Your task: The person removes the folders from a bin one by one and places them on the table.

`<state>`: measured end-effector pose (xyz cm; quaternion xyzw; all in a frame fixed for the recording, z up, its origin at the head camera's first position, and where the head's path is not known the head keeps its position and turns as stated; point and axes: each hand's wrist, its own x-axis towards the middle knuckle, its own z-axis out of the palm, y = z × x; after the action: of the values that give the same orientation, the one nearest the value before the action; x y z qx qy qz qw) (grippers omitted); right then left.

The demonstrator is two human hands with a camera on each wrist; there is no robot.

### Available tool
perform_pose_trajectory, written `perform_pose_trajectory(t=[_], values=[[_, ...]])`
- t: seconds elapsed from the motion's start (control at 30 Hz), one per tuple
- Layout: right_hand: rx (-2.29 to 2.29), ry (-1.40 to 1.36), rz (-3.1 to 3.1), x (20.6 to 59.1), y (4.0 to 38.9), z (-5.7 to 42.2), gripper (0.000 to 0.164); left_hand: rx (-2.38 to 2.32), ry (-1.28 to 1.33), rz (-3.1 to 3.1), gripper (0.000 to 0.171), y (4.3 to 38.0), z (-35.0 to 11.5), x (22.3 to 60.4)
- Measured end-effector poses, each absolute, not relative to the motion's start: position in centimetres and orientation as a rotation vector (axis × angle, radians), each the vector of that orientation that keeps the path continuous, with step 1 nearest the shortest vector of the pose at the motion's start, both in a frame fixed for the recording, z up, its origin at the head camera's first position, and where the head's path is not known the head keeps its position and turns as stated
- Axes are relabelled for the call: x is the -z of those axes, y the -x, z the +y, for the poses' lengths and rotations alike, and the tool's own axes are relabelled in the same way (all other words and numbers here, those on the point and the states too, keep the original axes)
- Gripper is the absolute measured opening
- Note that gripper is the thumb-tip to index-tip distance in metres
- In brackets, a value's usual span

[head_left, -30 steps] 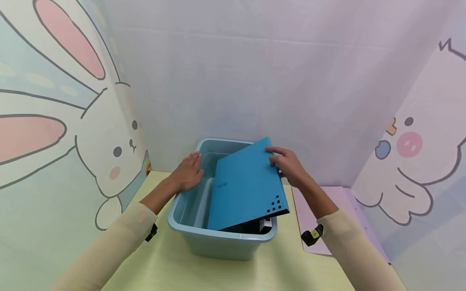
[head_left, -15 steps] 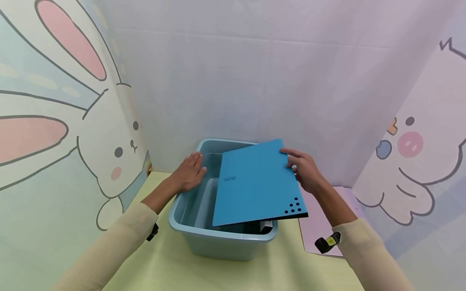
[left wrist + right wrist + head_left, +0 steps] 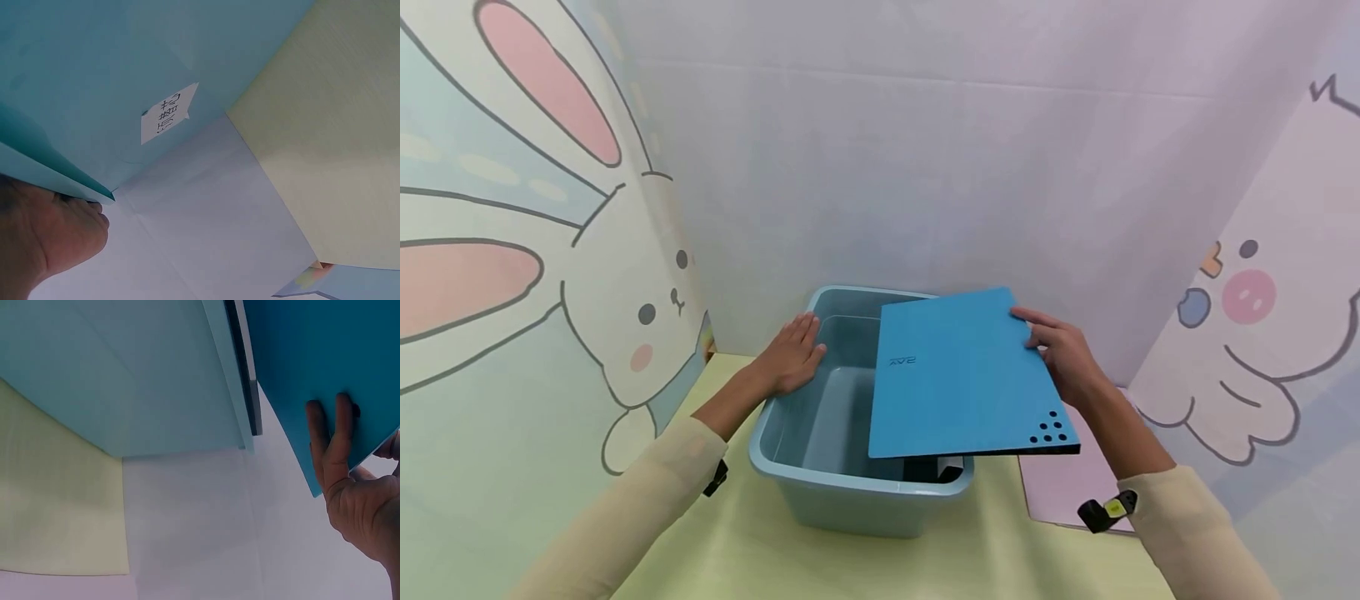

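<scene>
One flat blue folder (image 3: 966,379) with six round dots (image 3: 1048,438) is pinched in the right hand (image 3: 1063,354), over the right side of one smooth plastic tub (image 3: 857,500). Left hand (image 3: 788,357) rests on the tub, fingers pretty straight. One pale bench (image 3: 752,554) underneath.

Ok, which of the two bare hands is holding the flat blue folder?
The right hand: it grips the flat blue folder by its side edge. The left hand holds no folder; it rests at the rim of the light blue plastic bin.
</scene>
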<state>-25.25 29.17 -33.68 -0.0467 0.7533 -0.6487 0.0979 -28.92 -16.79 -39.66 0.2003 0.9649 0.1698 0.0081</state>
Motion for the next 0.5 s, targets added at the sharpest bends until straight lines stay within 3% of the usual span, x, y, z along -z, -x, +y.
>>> perform_pose_trajectory(t=[0.5], values=[[1.807, 0.079, 2.367, 34.5, 24.7, 34.6, 0.070, -0.532, -0.609, 3.009, 0.072, 29.0, -16.8, 39.8]])
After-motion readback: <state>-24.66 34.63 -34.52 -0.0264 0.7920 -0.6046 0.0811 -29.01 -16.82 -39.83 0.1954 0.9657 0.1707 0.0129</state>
